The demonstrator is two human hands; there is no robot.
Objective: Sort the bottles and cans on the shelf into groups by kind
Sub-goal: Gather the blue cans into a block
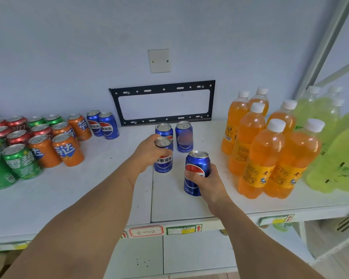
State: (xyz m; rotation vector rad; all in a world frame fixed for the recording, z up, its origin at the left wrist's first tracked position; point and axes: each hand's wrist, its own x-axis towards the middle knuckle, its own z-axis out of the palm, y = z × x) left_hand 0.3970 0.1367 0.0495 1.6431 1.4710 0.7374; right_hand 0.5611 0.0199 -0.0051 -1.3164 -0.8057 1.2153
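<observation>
My left hand grips a blue Pepsi can near its top, at the middle of the white shelf. My right hand holds a second blue Pepsi can a little nearer and to the right. Two more blue cans stand just behind them. Another pair of blue cans stands further left, next to orange Fanta cans, red cans and green Sprite cans. On the right stand orange drink bottles and pale green bottles.
A black metal bracket leans against the wall behind the middle cans, under a white blank wall plate. The shelf's front edge carries price labels. A shelf post rises at the right.
</observation>
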